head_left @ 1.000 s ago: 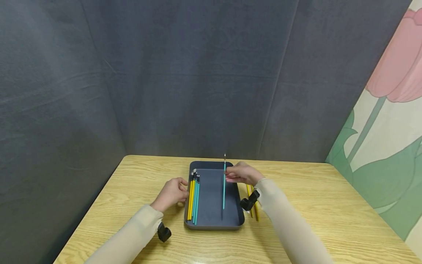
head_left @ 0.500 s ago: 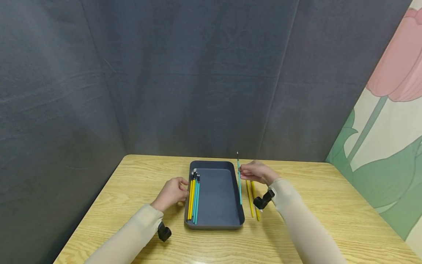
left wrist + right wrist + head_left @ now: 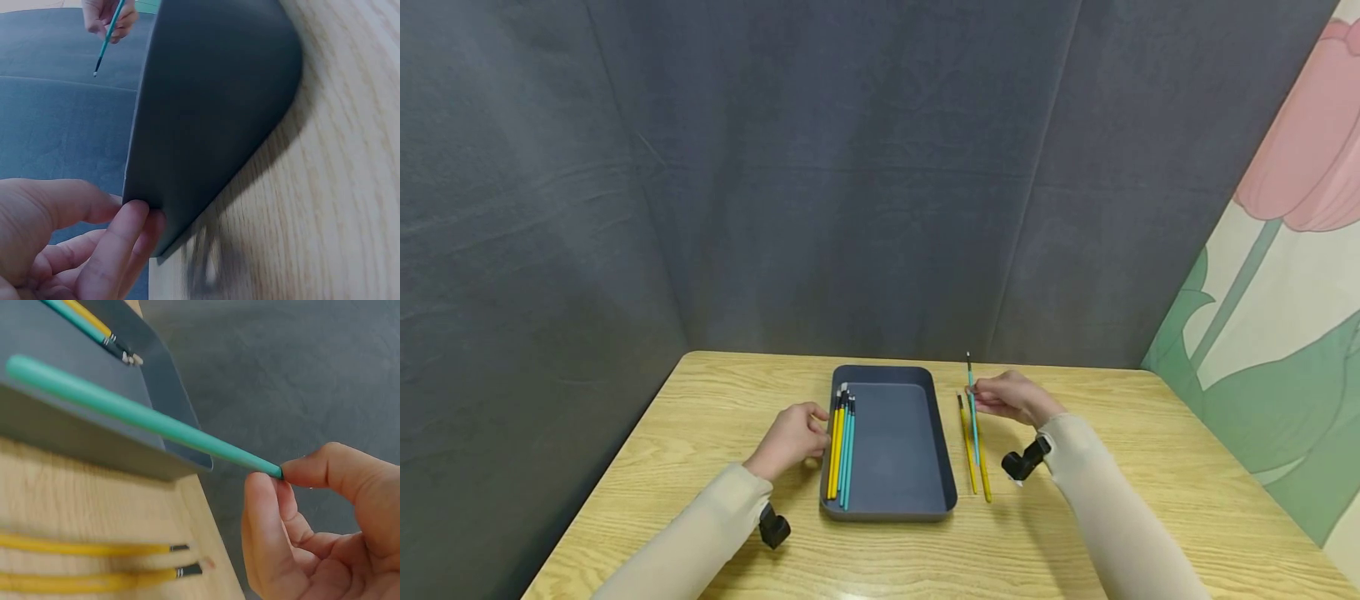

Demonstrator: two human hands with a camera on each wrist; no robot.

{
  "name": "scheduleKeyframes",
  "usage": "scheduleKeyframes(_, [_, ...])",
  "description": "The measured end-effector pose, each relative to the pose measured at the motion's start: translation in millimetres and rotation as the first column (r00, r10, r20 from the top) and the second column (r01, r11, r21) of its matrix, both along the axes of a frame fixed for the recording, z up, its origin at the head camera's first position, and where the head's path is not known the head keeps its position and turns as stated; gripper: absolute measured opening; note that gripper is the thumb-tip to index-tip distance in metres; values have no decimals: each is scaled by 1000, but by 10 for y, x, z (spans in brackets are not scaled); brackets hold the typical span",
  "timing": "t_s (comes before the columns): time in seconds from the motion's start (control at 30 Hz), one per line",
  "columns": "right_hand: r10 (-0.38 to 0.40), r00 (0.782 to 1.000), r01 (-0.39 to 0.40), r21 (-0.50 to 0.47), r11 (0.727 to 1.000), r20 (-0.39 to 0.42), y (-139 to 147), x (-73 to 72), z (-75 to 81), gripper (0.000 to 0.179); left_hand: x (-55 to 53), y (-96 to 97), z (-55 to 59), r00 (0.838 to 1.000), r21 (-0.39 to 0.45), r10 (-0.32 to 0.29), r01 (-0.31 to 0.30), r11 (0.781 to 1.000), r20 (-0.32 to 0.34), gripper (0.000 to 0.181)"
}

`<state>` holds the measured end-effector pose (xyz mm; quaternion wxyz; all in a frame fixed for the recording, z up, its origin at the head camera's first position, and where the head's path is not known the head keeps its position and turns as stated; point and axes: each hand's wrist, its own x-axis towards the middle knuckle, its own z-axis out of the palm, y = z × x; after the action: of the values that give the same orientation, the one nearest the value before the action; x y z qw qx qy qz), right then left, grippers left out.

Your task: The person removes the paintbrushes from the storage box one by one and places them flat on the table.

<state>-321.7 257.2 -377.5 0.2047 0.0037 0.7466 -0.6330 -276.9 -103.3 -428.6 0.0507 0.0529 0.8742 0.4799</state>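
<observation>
My right hand pinches a teal paintbrush between thumb and fingertips near its black ferrule, bristles pointing away. In the head view this brush overlaps two yellow paintbrushes lying on the table right of a dark grey tray. Thumb and fingers of my left hand pinch the tray's left rim, as the left wrist view shows closely. Along the tray's left inner side, yellow paintbrushes and teal paintbrushes lie side by side, bristle ends at the back.
The light wooden table ends at a dark curtain behind and to the left. A small white scrap shows beneath the black camera on my right wrist. A flower-painted wall stands at the right.
My right hand has carried the teal paintbrush rightward from over the tray, past its right rim, to above the yellow paintbrushes. My left hand and the tray have stayed put.
</observation>
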Motion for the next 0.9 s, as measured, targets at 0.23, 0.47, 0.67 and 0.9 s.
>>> scheduleKeyframes(0.23, [-40,999,39,19,999,20,169,34,-103,47,-26,-4,-27,1000,-2,-3,3,1000,7,34])
scheduleKeyframes(0.47, [-51,998,48,65,997,30,329,28,-239,47,-18,6,-22,1000,-7,-10,10,1000,7,35])
scheduleKeyframes(0.67, [-42,998,38,90,995,50,385,1,-371,31,-22,9,-21,1000,-8,-7,7,1000,7,33])
scheduleKeyframes(0.9, [-59,997,55,101,993,44,370,-1,-467,27,-14,8,-23,1000,-2,-9,9,1000,-6,33])
